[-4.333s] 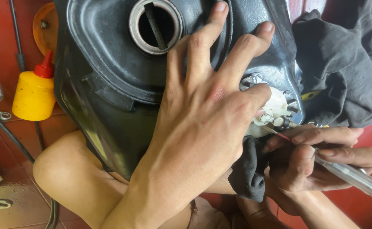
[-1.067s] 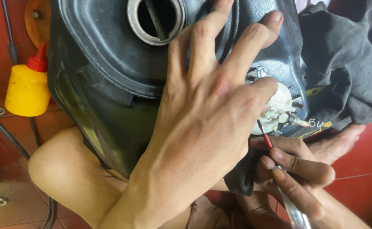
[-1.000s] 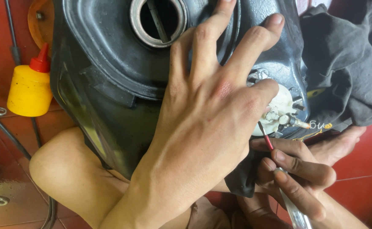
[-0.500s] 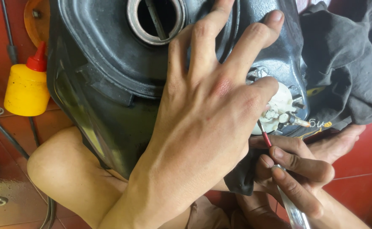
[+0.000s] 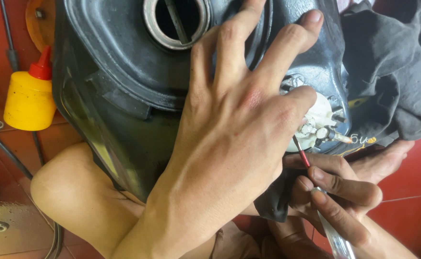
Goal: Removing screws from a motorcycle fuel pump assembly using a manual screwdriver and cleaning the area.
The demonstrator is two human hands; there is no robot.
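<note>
A black motorcycle fuel tank [image 5: 124,81] is seen propped against the person's bare knee [image 5: 71,192], its open filler neck [image 5: 176,21] at the top of the view. The left hand [image 5: 239,129] is laid flat on the tank with fingers spread wide; nothing is enclosed in it, and its forefinger tip rests against the white fuel pump fitting [image 5: 318,124] set in the tank's underside. The right hand [image 5: 337,192] is closed around a screwdriver [image 5: 332,235] with a clear handle and a red shank, and the tip is directed up to the lower edge of the white fitting, just under the left forefinger.

The tank is judged rigid, bulky and fairly heavy, with a smooth, possibly oily skin that could slide on the knee; a broad flat palm on the shell, as now applied, is the sound hold. The white fitting, with its small terminals and spigots, is judged brittle plastic and should be touched only at its rim. The screwdriver is stiff and light, best gripped low on the handle.

A dark grey cloth [image 5: 392,72] is draped beside the tank at right. A yellow squeeze bottle with a red nozzle [image 5: 28,98] stands on the red tiled floor [image 5: 412,182] at left, well apart from both hands.
</note>
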